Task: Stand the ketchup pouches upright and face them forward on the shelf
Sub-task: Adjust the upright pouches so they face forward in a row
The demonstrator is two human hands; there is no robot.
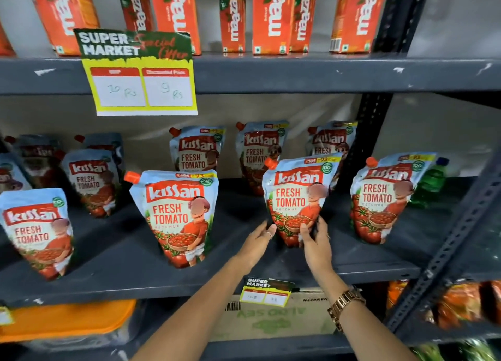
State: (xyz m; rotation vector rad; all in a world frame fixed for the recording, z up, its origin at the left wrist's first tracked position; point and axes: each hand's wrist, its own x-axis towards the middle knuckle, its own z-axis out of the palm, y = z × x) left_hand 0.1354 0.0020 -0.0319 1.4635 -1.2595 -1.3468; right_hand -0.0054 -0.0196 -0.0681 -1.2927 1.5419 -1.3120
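Several Kissan ketchup pouches stand on the dark grey shelf (130, 255), blue-topped with red labels and orange spouts. One front-row pouch (295, 195) stands upright, label forward, right of centre. My left hand (257, 242) touches its lower left edge. At the pouch's lower right corner my right hand (315, 241) grips it, thumb on the front. Other front pouches stand at the left (35, 230), centre (176, 214) and right (385, 198). Behind them a back row of pouches (198, 149) leans against the wall.
A green bottle (431, 181) stands behind the rightmost pouch. Orange Maaza cartons (271, 16) fill the shelf above, with a yellow price sign (141, 84) hanging from its edge. A perforated upright (371, 133) divides the bay. A small price tag (267, 293) hangs below my hands.
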